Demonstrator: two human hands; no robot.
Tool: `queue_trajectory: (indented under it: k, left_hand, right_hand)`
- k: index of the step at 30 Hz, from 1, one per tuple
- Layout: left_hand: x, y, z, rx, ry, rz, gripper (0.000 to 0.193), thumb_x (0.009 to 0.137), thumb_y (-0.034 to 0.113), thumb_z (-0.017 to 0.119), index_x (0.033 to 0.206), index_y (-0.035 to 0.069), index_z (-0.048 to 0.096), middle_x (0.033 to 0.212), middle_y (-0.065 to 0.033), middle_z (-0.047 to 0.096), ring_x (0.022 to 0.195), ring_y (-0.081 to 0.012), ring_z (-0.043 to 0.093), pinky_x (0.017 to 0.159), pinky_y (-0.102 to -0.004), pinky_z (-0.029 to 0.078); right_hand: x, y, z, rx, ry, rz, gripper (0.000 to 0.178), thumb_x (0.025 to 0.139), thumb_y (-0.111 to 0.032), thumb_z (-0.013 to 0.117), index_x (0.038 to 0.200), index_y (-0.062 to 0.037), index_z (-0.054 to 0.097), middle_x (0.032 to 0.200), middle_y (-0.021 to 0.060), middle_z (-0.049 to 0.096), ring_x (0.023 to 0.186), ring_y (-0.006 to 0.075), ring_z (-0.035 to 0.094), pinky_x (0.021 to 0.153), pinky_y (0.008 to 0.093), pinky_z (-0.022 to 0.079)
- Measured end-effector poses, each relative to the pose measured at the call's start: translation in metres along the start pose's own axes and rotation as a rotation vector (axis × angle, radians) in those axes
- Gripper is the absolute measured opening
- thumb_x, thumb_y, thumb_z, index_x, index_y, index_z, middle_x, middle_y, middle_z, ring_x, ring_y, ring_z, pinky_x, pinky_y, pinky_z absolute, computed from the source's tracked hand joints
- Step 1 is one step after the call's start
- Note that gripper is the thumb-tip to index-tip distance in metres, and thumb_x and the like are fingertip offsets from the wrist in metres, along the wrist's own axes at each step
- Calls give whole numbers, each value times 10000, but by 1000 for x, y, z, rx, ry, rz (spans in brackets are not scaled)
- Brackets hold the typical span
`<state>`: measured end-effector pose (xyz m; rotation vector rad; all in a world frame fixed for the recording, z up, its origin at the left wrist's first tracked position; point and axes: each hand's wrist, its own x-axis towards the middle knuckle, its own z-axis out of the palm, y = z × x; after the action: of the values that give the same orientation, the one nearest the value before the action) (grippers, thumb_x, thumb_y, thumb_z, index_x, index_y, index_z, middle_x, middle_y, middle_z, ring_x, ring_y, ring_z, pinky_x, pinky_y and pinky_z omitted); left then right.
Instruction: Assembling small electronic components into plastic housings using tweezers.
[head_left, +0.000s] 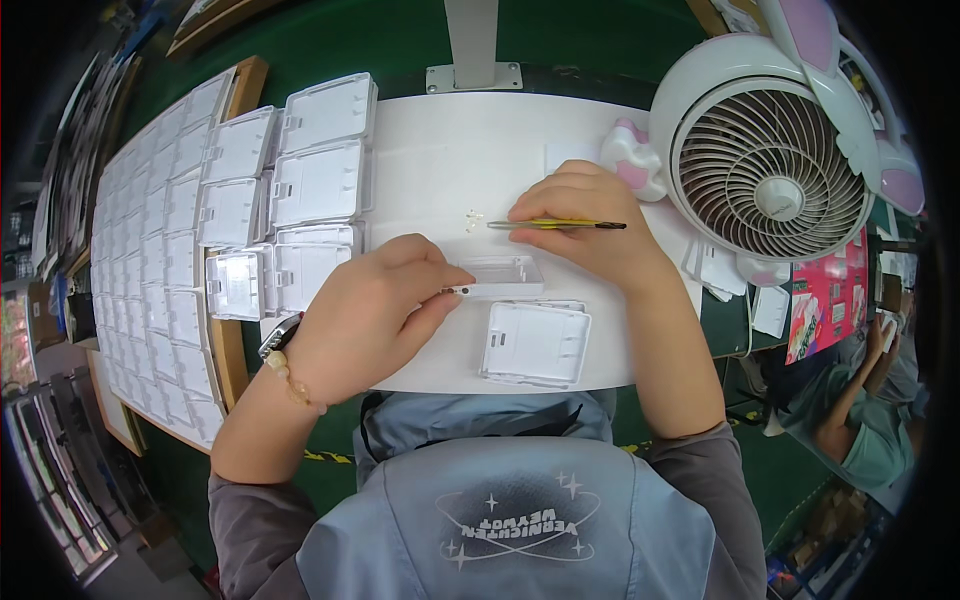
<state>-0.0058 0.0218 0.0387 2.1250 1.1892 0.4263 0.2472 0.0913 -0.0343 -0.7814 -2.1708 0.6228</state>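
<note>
My left hand point(372, 312) pinches the left end of a shallow white plastic case point(508, 288), which lies on the white tabletop point(440, 150). Its fingers hide that end of the case. In my right hand point(588, 215) is a pair of yellow and black tweezers point(575, 224), held nearly level with the tips pointing left. Just beyond those tips lie several tiny yellowish pieces point(474, 217), too small to make out. A short stack of white plastic covers point(537, 342) sits on the table's near side, below the case.
Stacks of white covers point(320, 185) line the table's left side, beside a wood-edged tray point(232, 350) full of similar ones. A white fan point(775, 160) with pink trim stands at the right. A metal post point(472, 45) rises at the far edge. Another person point(865, 415) sits at the right.
</note>
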Motion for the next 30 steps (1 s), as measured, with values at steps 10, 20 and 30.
queue_trajectory:
  k: [10, 20, 30]
  left_hand:
    - [2, -4, 1, 27, 54, 32, 180, 881, 32, 649, 1049, 41, 716, 901, -112, 656, 742, -257, 630, 667, -323, 515]
    - [3, -5, 1, 81, 64, 31, 188, 873, 61, 669, 1050, 64, 731, 847, -105, 637, 705, -256, 619, 640, -331, 503]
    - [4, -5, -4, 54, 5, -3, 202, 870, 81, 681, 1063, 74, 741, 819, -109, 627, 666, -249, 600, 614, -330, 485]
  right_hand:
    - [-2, 1, -1, -35, -13, -30, 219, 662, -119, 856, 839, -98, 728, 847, 23, 729, 770, 204, 654, 692, 316, 495]
    - [-3, -2, -5, -38, 11, -22, 246, 644, -104, 866, 849, -99, 732, 845, 19, 727, 776, 201, 641, 698, 315, 486]
    - [-1, -2, -6, -79, 13, -23, 243, 646, -107, 867, 849, -97, 733, 839, 19, 727, 753, 199, 627, 686, 317, 481]
